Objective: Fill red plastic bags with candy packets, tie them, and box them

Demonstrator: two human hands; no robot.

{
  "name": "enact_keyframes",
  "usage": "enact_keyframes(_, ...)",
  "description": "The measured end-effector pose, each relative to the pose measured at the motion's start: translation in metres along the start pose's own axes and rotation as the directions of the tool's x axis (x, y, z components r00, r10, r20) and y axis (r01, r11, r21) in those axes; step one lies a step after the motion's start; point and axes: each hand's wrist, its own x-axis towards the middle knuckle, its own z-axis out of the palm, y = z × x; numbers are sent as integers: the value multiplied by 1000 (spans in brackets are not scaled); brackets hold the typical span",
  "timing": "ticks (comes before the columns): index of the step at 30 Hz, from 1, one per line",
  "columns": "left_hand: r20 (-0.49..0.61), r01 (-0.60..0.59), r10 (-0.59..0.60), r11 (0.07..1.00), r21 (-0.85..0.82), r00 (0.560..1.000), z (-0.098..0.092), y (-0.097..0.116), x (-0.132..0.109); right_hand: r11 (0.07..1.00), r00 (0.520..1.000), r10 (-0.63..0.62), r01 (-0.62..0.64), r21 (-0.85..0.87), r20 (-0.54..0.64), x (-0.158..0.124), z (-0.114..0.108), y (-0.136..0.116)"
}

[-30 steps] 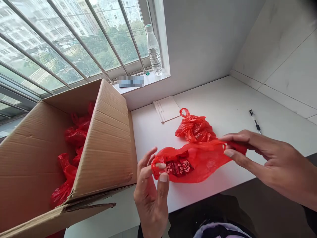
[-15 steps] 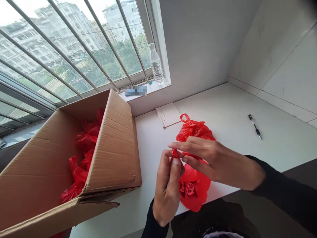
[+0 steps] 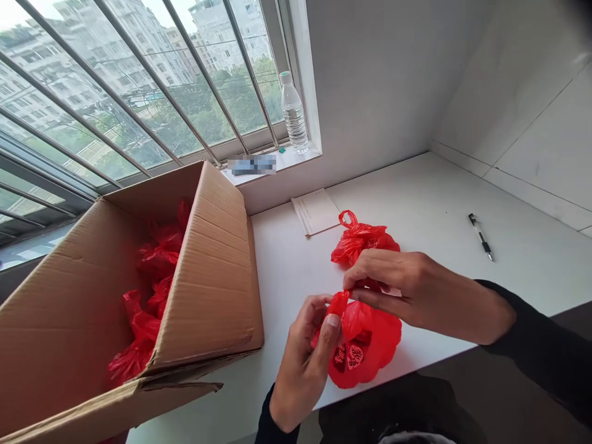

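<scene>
A red plastic bag (image 3: 386, 336) lies near the table's front edge, with small heart-shaped pieces bearing dark characters (image 3: 355, 356) showing at its open side or through its film. My left hand (image 3: 308, 361) pinches a twisted part of this bag between thumb and fingers. From the right, my right hand (image 3: 393, 287) grips the tip of the same twist with thumb and fingertips. Just behind my right hand sits a second red bag (image 3: 363, 237), bunched up with a loop at its top and partly covered by the hand.
At left stands an open cardboard box (image 3: 213, 271) with several red bags (image 3: 160, 253) inside. A notepad (image 3: 317, 211) lies by the wall, a pen (image 3: 481, 237) at right. On the sill are a water bottle (image 3: 295, 117) and a blurred-out item (image 3: 252, 164).
My right hand has moved slightly right and its fingers have closed on the twist's tip. My left hand has shifted a little down and left, and the twisted part is stretched between both hands.
</scene>
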Motion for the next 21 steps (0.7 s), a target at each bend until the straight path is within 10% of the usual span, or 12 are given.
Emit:
enact_keyframes(6, -291, -12, -11, 997, -76, 957, 5, 3, 9, 994, 994, -96, 98, -46, 44, 10, -12, -13)
enact_keyframes(13, -122, -19, 45, 979, 202, 992, 30, 18, 8, 942, 952, -282, 299, -152, 120, 36, 2, -15)
enact_keyframes(21, -195, 9, -49, 979, -204, 980, 13, 3, 32, 995, 994, 96, -97, 14, 51, 27, 4, 18)
